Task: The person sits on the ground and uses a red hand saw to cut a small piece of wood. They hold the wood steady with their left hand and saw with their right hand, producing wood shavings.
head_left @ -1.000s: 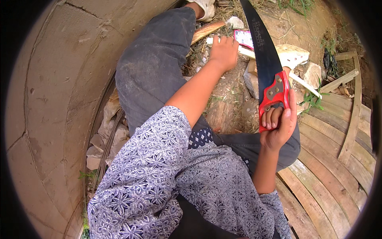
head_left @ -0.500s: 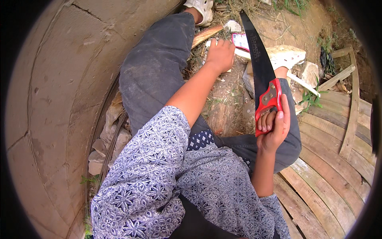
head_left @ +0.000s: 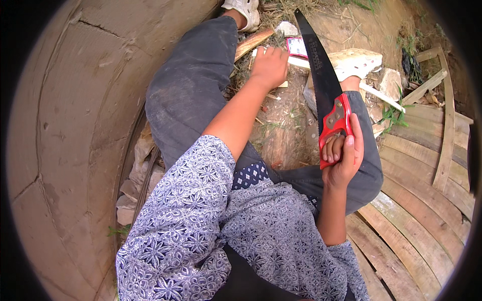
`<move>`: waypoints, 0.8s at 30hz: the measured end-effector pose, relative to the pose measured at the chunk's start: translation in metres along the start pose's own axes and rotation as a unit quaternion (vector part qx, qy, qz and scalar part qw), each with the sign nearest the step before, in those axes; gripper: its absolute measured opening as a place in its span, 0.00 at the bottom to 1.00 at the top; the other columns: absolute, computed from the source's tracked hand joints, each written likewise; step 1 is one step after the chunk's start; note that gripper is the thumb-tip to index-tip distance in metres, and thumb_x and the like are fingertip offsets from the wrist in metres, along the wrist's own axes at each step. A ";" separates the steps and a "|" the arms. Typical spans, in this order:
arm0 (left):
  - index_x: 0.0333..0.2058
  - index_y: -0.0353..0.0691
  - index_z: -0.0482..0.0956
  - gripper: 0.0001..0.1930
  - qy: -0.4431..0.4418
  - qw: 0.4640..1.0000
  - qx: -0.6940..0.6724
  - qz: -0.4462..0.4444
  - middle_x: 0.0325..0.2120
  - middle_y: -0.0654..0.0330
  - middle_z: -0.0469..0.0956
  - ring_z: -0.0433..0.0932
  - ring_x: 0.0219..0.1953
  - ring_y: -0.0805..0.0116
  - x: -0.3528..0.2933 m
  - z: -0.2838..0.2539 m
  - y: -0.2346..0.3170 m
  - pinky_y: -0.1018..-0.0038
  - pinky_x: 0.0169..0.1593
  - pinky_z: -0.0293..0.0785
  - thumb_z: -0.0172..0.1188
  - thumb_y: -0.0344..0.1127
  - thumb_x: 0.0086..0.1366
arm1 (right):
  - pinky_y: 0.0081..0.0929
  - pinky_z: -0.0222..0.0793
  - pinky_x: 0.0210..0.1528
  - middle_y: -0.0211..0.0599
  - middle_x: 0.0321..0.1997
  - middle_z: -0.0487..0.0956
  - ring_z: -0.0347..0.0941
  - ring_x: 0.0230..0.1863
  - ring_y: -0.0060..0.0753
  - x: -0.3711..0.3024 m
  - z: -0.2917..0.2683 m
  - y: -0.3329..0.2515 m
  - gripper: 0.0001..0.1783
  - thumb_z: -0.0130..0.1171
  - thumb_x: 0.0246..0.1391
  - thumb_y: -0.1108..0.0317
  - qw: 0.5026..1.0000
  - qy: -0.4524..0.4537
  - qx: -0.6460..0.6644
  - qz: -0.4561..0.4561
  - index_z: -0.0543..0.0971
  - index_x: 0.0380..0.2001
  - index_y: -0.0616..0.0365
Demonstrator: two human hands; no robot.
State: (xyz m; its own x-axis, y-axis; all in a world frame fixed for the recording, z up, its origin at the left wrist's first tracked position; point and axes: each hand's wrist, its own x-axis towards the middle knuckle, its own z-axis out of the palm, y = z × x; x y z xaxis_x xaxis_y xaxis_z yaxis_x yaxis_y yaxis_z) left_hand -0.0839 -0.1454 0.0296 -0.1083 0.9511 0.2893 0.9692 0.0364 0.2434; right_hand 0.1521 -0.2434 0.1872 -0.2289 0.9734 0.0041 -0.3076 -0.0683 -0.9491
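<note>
A handsaw (head_left: 325, 75) with a black toothed blade and a red handle is upright in my right hand (head_left: 344, 155). My fingers pass through the handle opening, and the blade tip points away from me. Ahead and to the left, my left hand (head_left: 270, 67) is closed over a pale, thin wood strip (head_left: 298, 62) low near the ground. Its fingertips are hidden behind the hand. The strip runs rightward behind the blade, and a pale length (head_left: 382, 98) shows again beyond it. The blade stands apart from my left hand.
A concrete wall (head_left: 75, 140) rises on the left, with broken stones (head_left: 131, 188) along its foot. Wooden planks (head_left: 406, 205) lie at the right. Between my legs is a log-like piece (head_left: 283, 143); a red-and-white packet (head_left: 296, 46) and split wood (head_left: 253, 42) lie ahead.
The view has shifted slightly, so most things sit a little further left. The saw stays raised in my right hand, and my left hand keeps its place on the strip.
</note>
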 end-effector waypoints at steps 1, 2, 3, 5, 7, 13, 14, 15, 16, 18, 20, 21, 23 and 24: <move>0.46 0.42 0.77 0.14 0.005 1.000 0.001 0.002 0.42 0.58 0.78 0.75 0.49 0.60 0.000 0.000 0.000 0.58 0.56 0.61 0.54 0.42 0.68 | 0.17 0.56 0.18 0.23 0.15 0.61 0.53 0.14 0.14 -0.001 -0.001 0.001 0.27 0.45 0.70 0.69 1.000 0.001 0.002 0.000 0.60 0.67 0.71; 0.46 0.41 0.76 0.14 0.004 1.000 -0.003 0.002 0.42 0.57 0.78 0.75 0.49 0.59 0.000 0.001 0.000 0.58 0.55 0.61 0.54 0.42 0.68 | 0.17 0.56 0.18 0.23 0.15 0.61 0.53 0.14 0.14 -0.001 -0.002 0.002 0.27 0.45 0.70 0.69 1.000 0.002 0.004 0.000 0.60 0.67 0.71; 0.46 0.41 0.76 0.14 0.003 1.000 -0.006 0.002 0.42 0.57 0.78 0.75 0.49 0.59 0.000 0.001 -0.001 0.58 0.55 0.61 0.54 0.42 0.68 | 0.17 0.56 0.18 0.22 0.16 0.61 0.54 0.15 0.13 -0.001 -0.002 0.003 0.27 0.46 0.70 0.69 1.000 0.001 0.005 0.003 0.61 0.67 0.71; 0.46 0.41 0.76 0.14 -0.002 1.000 -0.007 0.004 0.42 0.56 0.77 0.75 0.49 0.58 0.001 0.002 -0.002 0.57 0.55 0.62 0.54 0.42 0.68 | 0.16 0.56 0.18 0.22 0.16 0.61 0.54 0.15 0.13 -0.003 -0.004 0.006 0.27 0.46 0.70 0.70 1.000 0.001 0.007 0.007 0.61 0.67 0.71; 0.45 0.40 0.76 0.14 -0.011 1.000 0.000 0.010 0.42 0.55 0.77 0.74 0.49 0.57 0.002 0.002 -0.002 0.57 0.55 0.62 0.53 0.42 0.68 | 0.16 0.56 0.18 0.21 0.17 0.62 0.54 0.15 0.12 -0.003 -0.007 0.012 0.26 0.47 0.69 0.70 1.000 0.004 -0.004 0.007 0.62 0.67 0.70; 0.44 0.40 0.74 0.13 -0.071 0.996 0.030 0.048 0.43 0.53 0.78 0.75 0.51 0.54 0.010 0.003 -0.012 0.53 0.54 0.67 0.51 0.42 0.69 | 0.13 0.56 0.20 0.23 0.21 0.69 0.59 0.18 0.10 -0.006 -0.004 0.039 0.23 0.50 0.68 0.71 0.990 0.003 -0.142 0.002 0.68 0.64 0.66; 0.45 0.40 0.73 0.13 -0.084 0.993 0.046 0.062 0.43 0.53 0.78 0.75 0.51 0.53 0.012 0.002 -0.017 0.53 0.53 0.67 0.51 0.42 0.69 | 0.13 0.57 0.21 0.24 0.26 0.72 0.60 0.19 0.09 -0.007 -0.003 0.043 0.24 0.52 0.68 0.69 0.991 0.004 -0.136 0.004 0.70 0.64 0.64; 0.44 0.40 0.73 0.13 -0.061 0.989 0.079 0.110 0.44 0.52 0.78 0.77 0.49 0.53 0.015 -0.001 -0.021 0.53 0.50 0.71 0.51 0.42 0.69 | 0.12 0.58 0.21 0.25 0.32 0.75 0.61 0.21 0.09 -0.008 -0.004 0.049 0.24 0.54 0.67 0.67 0.991 0.007 -0.130 0.005 0.71 0.63 0.63; 0.44 0.39 0.73 0.13 -0.070 0.987 0.085 0.116 0.43 0.52 0.78 0.78 0.48 0.52 0.017 -0.003 -0.021 0.53 0.49 0.72 0.51 0.43 0.70 | 0.12 0.59 0.22 0.26 0.37 0.77 0.62 0.22 0.08 -0.009 -0.004 0.055 0.24 0.56 0.66 0.66 0.992 0.010 -0.124 0.005 0.72 0.63 0.61; 0.43 0.39 0.73 0.14 -0.087 0.983 0.098 0.125 0.42 0.52 0.79 0.79 0.45 0.51 0.021 -0.007 -0.020 0.52 0.45 0.75 0.50 0.43 0.70 | 0.11 0.60 0.25 0.26 0.40 0.78 0.64 0.25 0.07 -0.010 -0.005 0.065 0.23 0.57 0.65 0.69 0.991 0.033 -0.126 0.003 0.73 0.62 0.61; 0.42 0.38 0.72 0.15 -0.108 0.986 0.062 0.111 0.38 0.51 0.80 0.82 0.39 0.50 0.023 -0.004 -0.023 0.54 0.39 0.78 0.50 0.46 0.71 | 0.10 0.61 0.28 0.26 0.42 0.79 0.64 0.27 0.07 -0.011 -0.004 0.067 0.22 0.56 0.65 0.72 0.989 0.031 -0.143 -0.002 0.74 0.62 0.62; 0.43 0.38 0.73 0.16 -0.114 0.986 0.061 0.105 0.37 0.51 0.81 0.82 0.39 0.50 0.022 -0.002 -0.025 0.55 0.40 0.78 0.49 0.47 0.71 | 0.10 0.61 0.31 0.27 0.43 0.79 0.65 0.29 0.07 -0.014 -0.002 0.063 0.22 0.56 0.64 0.75 0.992 0.026 -0.117 0.022 0.74 0.61 0.62; 0.43 0.38 0.73 0.18 -0.127 0.985 0.054 0.101 0.37 0.50 0.81 0.82 0.39 0.50 0.023 0.001 -0.030 0.55 0.40 0.79 0.48 0.48 0.72 | 0.10 0.61 0.31 0.27 0.43 0.79 0.65 0.29 0.06 -0.017 -0.001 0.064 0.22 0.56 0.65 0.75 0.992 0.025 -0.118 0.021 0.74 0.61 0.62; 0.43 0.38 0.73 0.18 -0.136 0.984 0.047 0.103 0.38 0.50 0.81 0.82 0.39 0.50 0.025 0.001 -0.032 0.55 0.41 0.79 0.48 0.49 0.72 | 0.10 0.61 0.31 0.27 0.44 0.79 0.65 0.29 0.06 -0.018 -0.002 0.065 0.22 0.55 0.65 0.74 0.992 0.025 -0.119 0.021 0.74 0.61 0.63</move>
State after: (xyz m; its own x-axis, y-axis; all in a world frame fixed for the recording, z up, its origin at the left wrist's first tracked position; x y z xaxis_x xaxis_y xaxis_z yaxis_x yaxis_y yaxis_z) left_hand -0.1177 -0.1225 0.0275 0.1445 0.9876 0.0619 0.9818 -0.1509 0.1157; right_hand 0.1378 -0.2652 0.1248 -0.1893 0.9808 -0.0472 -0.0696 -0.0613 -0.9957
